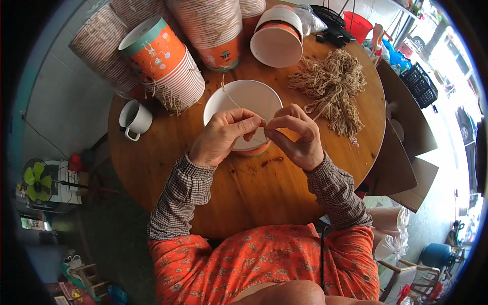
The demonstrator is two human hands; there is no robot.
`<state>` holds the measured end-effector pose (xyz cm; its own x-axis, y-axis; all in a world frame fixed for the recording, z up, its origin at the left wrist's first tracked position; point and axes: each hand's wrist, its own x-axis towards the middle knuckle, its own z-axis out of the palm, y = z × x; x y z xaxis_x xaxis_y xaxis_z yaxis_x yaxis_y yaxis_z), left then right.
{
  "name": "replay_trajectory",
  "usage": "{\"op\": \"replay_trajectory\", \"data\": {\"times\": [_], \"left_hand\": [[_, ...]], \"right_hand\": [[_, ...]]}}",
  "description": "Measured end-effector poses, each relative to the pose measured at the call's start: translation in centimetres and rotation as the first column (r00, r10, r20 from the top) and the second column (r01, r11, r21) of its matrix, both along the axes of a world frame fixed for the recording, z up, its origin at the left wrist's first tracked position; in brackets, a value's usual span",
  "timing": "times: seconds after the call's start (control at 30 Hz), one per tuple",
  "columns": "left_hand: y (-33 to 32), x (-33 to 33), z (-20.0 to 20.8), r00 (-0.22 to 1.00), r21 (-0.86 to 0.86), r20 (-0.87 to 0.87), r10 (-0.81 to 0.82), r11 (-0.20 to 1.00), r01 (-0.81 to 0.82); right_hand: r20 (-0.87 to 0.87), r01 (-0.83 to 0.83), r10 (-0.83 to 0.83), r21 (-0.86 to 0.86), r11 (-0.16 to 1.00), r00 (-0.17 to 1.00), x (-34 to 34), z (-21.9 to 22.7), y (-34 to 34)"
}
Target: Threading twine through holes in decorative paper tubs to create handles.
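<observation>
My left hand point(226, 134) and my right hand point(299, 133) meet over a white paper bucket point(254, 99) that stands with its open mouth up. Both hands pinch a thin tan cord point(231, 99), whose loose end runs up and leftward across the bucket's mouth. Where the fingertips meet, the cord is partly hidden. To the right of the bucket lies a loose bundle of tan cords point(335, 84). On the left leans a stack of orange and green paper buckets point(165, 61) with cord ends sticking out near its lower rims.
More stacked buckets point(208, 30) crowd the round wooden table's point(244, 198) far side, beside two nested white buckets point(276, 43). A white enamel mug point(136, 119) stands at the left edge. An open cardboard box point(391, 137) is right of the table; a green fan point(38, 180) stands left.
</observation>
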<state>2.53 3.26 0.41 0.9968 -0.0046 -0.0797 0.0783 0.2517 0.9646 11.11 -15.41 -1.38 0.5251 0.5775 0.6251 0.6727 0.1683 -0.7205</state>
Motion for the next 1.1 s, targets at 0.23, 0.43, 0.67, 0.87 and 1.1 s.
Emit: {"op": "replay_trajectory", "data": {"times": [0.23, 0.43, 0.67, 0.87, 1.1], "left_hand": [[-1.3, -0.8, 1.5, 0.998, 0.115, -0.046, -0.035, 0.993, 0.040], [-1.5, -0.9, 1.0, 0.996, 0.204, 0.059, 0.073, 0.975, -0.084], [-2.0, -0.6, -0.4, 0.969, 0.282, 0.198, 0.148, 0.938, -0.200], [-2.4, -0.5, -0.8, 0.942, 0.404, 0.258, 0.216, 0.861, -0.308], [-3.2, -0.6, -0.8, 0.848, 0.629, 0.495, 0.191, 0.594, -0.501]], "right_hand": [[-0.083, 0.038, -0.034, 0.051, 0.998, 0.996, 0.3, -0.7, 0.9], [-0.360, -0.021, 0.049, 0.081, 0.997, 0.932, 0.4, -0.8, 0.8], [-0.020, 0.255, -0.254, 0.041, 0.966, 0.967, -0.7, -1.8, 0.9], [0.327, 0.346, -0.370, 0.130, 0.929, 0.870, -0.8, -1.7, 1.2], [0.249, 0.323, -0.341, 0.113, 0.940, 0.906, -0.9, -1.9, 1.1]]}}
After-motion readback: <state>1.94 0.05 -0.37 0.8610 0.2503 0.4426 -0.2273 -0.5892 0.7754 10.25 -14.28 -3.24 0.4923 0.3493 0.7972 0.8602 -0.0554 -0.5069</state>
